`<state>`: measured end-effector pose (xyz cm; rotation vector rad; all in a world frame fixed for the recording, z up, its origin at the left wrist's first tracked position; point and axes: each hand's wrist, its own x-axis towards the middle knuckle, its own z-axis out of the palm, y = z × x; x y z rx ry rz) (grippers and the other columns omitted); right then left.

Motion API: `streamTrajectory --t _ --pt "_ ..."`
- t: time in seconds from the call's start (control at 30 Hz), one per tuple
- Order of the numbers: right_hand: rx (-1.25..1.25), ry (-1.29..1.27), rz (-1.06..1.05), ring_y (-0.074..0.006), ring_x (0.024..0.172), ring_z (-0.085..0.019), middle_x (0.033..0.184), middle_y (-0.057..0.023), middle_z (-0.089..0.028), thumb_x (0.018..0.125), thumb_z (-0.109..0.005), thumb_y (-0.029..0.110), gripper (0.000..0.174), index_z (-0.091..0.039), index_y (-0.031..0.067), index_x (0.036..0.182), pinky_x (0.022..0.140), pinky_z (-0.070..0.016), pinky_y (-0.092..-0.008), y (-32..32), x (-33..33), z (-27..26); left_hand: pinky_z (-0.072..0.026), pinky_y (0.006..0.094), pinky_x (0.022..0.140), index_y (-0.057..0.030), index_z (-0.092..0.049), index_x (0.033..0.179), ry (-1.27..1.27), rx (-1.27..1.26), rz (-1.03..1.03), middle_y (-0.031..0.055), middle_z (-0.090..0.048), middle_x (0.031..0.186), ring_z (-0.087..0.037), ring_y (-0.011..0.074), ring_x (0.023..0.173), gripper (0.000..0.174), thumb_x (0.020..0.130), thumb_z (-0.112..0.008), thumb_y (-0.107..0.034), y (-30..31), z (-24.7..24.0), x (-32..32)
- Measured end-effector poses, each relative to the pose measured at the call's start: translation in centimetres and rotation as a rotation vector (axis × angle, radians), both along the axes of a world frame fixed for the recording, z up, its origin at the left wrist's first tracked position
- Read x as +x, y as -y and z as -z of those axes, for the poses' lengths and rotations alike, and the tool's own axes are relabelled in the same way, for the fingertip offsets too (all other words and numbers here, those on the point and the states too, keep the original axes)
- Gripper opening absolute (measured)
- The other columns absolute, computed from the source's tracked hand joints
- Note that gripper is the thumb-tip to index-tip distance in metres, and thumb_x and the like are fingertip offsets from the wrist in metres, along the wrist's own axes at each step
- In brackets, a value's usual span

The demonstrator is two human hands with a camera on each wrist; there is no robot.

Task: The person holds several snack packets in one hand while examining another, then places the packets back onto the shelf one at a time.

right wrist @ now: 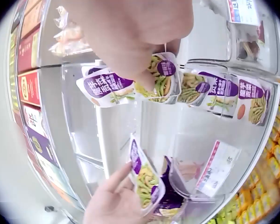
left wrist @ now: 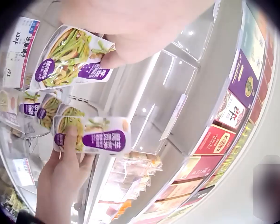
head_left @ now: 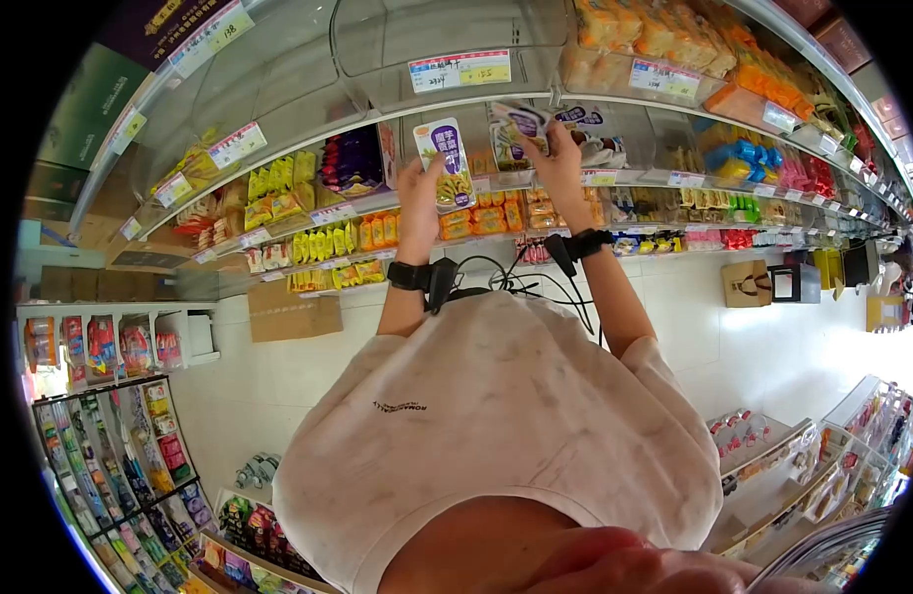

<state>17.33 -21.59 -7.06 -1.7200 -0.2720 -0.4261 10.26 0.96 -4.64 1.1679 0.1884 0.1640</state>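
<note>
My left hand [head_left: 418,203] pinches a white and purple snack pouch [head_left: 454,188] with a picture of green vegetable strips, thumb over its front; it is held upright, printed side facing me. To its right, my right hand [head_left: 563,176] grips a matching pouch [left wrist: 107,139] at the shelf's clear bin, its fingers across the front in the left wrist view. That pouch is blurred in the head view. More pouches of the same kind [right wrist: 219,97] stand in the bin beside the right hand. In the right wrist view, the left hand [right wrist: 113,201] holds its pouch below, apart from the right hand's.
A handwritten price tag [head_left: 460,70] hangs on the upper shelf edge. Dark purple packs [head_left: 353,161] fill the compartment to the left. Orange and yellow snack packs [head_left: 491,218] line the lower tier. A flat cardboard piece [head_left: 296,310] lies on the floor.
</note>
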Motion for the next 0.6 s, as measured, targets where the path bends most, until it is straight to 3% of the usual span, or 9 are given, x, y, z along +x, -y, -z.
streamTrajectory --t 0.03,0.13,0.17,0.27,0.37,0.47,0.6 --pt "-0.122 -0.098 0.016 -0.0227 0.087 -0.070 0.096 -0.0187 -0.070 0.084 -0.080 0.013 0.037 -0.055 -0.0012 0.109 0.072 -0.0514 -0.0365 0.2 -0.1 -0.4 -0.0484 0.0241 0.071 -0.0021 -0.070 0.104 -0.010 0.018 0.000 0.0015 -0.070 0.095 -0.063 0.0071 0.082 0.018 0.095 -0.069 -0.018 0.1 0.2 0.0" --pt "-0.383 -0.080 0.052 -0.0404 0.092 -0.068 0.099 -0.0222 -0.069 0.086 -0.077 0.014 0.039 -0.053 0.0018 0.113 0.073 -0.0519 -0.0431 0.4 -0.2 -1.2 -0.0477 0.0238 0.072 -0.0019 -0.070 0.105 -0.002 -0.022 -0.006 0.0019 -0.070 0.095 -0.062 0.0070 0.084 0.019 0.095 -0.069 -0.018 0.4 0.0 -0.5" --pt "-0.330 0.048 0.004 -0.0491 0.097 -0.061 0.103 -0.0249 -0.068 0.086 -0.075 0.014 0.039 -0.052 0.0051 0.116 0.076 -0.0513 -0.0479 0.8 0.4 0.0 -0.0482 0.0239 0.071 -0.0019 -0.070 0.105 0.000 -0.017 -0.030 0.0019 -0.070 0.095 -0.063 0.0071 0.083 0.019 0.095 -0.069 -0.018 0.4 -0.1 -0.7" --pt "-0.394 -0.016 -0.026 -0.0445 0.100 -0.065 0.109 -0.0251 -0.068 0.086 -0.076 0.013 0.042 -0.054 0.0036 0.120 0.079 -0.0517 -0.0471 1.4 0.4 -0.3 -0.0499 0.0242 0.069 -0.0019 -0.070 0.106 0.006 -0.024 -0.066 0.0019 -0.071 0.094 -0.064 0.0073 0.080 0.019 0.096 -0.069 -0.018 0.4 -0.2 -1.3" --pt "-0.478 0.031 -0.069 -0.0452 0.097 -0.065 0.108 -0.0252 -0.068 0.087 -0.075 0.012 0.040 -0.055 0.0026 0.121 0.079 -0.0526 -0.0461 2.3 0.7 -1.3 -0.0524 0.0250 0.065 -0.0020 -0.069 0.106 0.029 -0.051 -0.051 0.0014 -0.071 0.091 -0.066 0.0074 0.075 0.019 0.096 -0.068 -0.018 0.7 -0.6 -1.7" --pt "-0.469 0.138 -0.064 -0.0476 0.093 -0.064 0.110 -0.0260 -0.067 0.089 -0.071 0.013 0.038 -0.056 0.0051 0.123 0.073 -0.0522 -0.0503 3.3 1.5 -1.2 -0.0524 0.0251 0.066 -0.0021 -0.069 0.107 -0.019 -0.052 -0.044 0.0022 -0.071 0.092 -0.066 0.0079 0.078 0.019 0.096 -0.067 -0.018 0.7 -0.6 -1.7" --pt "-0.514 0.091 -0.053 -0.0460 0.089 -0.065 0.108 -0.0259 -0.067 0.090 -0.069 0.015 0.033 -0.059 0.0052 0.120 0.072 -0.0525 -0.0498 3.0 0.9 -1.9 -0.0515 0.0252 0.070 -0.0018 -0.070 0.108 -0.016 0.019 -0.034 0.0029 -0.071 0.096 -0.066 0.0087 0.082 0.020 0.096 -0.067 -0.018 0.6 -0.3 -1.6"
